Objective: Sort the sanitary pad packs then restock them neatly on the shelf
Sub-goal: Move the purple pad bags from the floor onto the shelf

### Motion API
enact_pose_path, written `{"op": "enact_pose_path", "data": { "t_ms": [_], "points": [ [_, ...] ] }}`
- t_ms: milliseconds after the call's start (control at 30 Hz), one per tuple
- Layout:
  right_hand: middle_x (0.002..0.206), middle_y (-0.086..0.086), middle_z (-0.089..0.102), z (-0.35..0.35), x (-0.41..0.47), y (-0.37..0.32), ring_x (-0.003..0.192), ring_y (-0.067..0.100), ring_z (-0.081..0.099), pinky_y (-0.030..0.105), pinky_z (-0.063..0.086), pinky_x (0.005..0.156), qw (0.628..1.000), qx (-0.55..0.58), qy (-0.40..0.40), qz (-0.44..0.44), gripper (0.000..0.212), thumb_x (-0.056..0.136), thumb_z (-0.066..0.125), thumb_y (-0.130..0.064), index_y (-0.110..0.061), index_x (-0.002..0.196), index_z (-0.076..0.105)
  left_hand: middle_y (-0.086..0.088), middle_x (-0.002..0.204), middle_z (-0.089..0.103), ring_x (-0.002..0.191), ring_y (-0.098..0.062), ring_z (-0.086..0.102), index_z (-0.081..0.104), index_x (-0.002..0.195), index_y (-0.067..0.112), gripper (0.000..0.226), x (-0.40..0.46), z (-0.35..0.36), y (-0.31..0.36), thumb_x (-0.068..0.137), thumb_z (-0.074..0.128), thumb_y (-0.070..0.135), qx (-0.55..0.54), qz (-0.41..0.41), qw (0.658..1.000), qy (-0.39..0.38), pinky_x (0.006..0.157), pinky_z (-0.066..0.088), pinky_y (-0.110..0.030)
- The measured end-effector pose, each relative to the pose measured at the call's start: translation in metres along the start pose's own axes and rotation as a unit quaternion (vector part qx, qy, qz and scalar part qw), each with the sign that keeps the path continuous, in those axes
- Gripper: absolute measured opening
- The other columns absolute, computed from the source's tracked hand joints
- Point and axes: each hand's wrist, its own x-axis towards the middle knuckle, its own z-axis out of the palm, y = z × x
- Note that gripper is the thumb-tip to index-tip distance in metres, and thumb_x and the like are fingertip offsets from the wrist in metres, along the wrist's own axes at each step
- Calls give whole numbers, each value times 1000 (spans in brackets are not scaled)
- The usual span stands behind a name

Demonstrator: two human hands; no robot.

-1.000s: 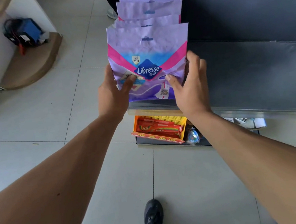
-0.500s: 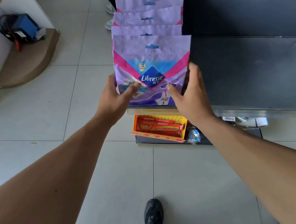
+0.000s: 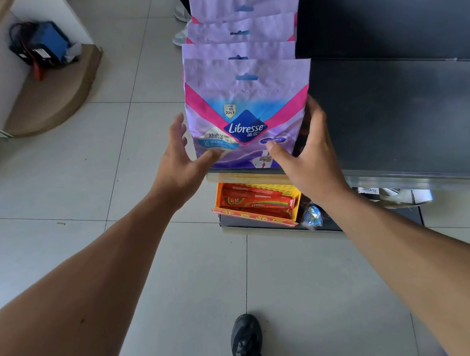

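- Black, and lowest in the frame at bottom centre, a shoe [image 3: 246, 344] stands on the pale grey tiled floor [image 3: 63, 251].
- Two bare forearms run up from the bottom corners toward the middle of the frame.
- The left hand [image 3: 179, 161] is spread, fingers loose and apart beside the left edge of the front pack [image 3: 249, 113]; only its thumb tip touches the lower left of the pack's face.
- The right hand [image 3: 307, 153] is also spread; its thumb tip rests on the lower right of the pack's face and its fingers reach up along the pack's right edge. Whether those fingers press the edge cannot be told.
- Below the hands, at centre, an orange and yellow box [image 3: 256, 201] of red sweet sticks sits on a low dark ledge, with a small blue wrapped ball [image 3: 312, 216] just beside it on the right.
- The front pack is lilac with pink bands and a blue "Libresse" badge; it stands upright at the left front end of the dark grey shelf [image 3: 395, 122].
- Behind it, toward the top centre, a row of matching packs [image 3: 242, 25] stands upright one behind another, only their lilac tops showing.
- At the lower right of the shelf, white paper labels [image 3: 387, 193] lie under its front lip.
- In the upper left of the frame, a blue box with black and red cables [image 3: 43, 47] sits on a curved brown step [image 3: 56, 94] against a white counter.
- At the top centre, left of the row, a pale shoe [image 3: 181, 36] shows on the floor.
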Motion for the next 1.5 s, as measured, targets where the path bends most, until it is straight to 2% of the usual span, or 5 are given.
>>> {"op": "enact_pose_path", "data": {
  "t_ms": [400,567,700,1033,1500],
  "points": [
    [148,-3,40,-13,-12,-11,133,10,44,38,51,101,999,-34,-15,19,87,82,71,-48,-25,149,22,4,156,30,140,-16,34,19,150,26,88,-18,4,12,83,62,61,95,10,992,78,105,44,-46],
    [152,-1,34,-31,-32,-17,136,13,37,28,40,102,993,-115,1,-8,74,90,63,-41,-22,150,25,-8,152,30,138,-19,32,26,148,14,75,-41,6,29,88,55,50,218,87,954,185,96,49,-40],
    [145,7,43,-58,-45,-19,134,20,39,35,41,105,970,-220,25,-99,60,91,57,-34,-13,145,39,-11,143,41,129,-25,38,40,139,13,59,-58,18,51,88,59,36,296,161,918,212,101,41,-42],
    [131,10,57,-159,-87,-13,118,31,53,44,48,87,911,-380,1,-159,50,89,46,-39,-12,130,55,-7,127,58,113,-29,55,57,128,16,46,-115,123,126,90,48,40,421,264,865,63,89,48,-43],
    [115,7,62,-386,-225,112,93,33,62,39,50,67,897,-415,65,140,46,82,48,-38,-14,121,56,4,136,49,127,-22,45,43,138,26,47,-165,424,207,93,45,42,443,276,818,-243,98,39,-40]
  ]
}}
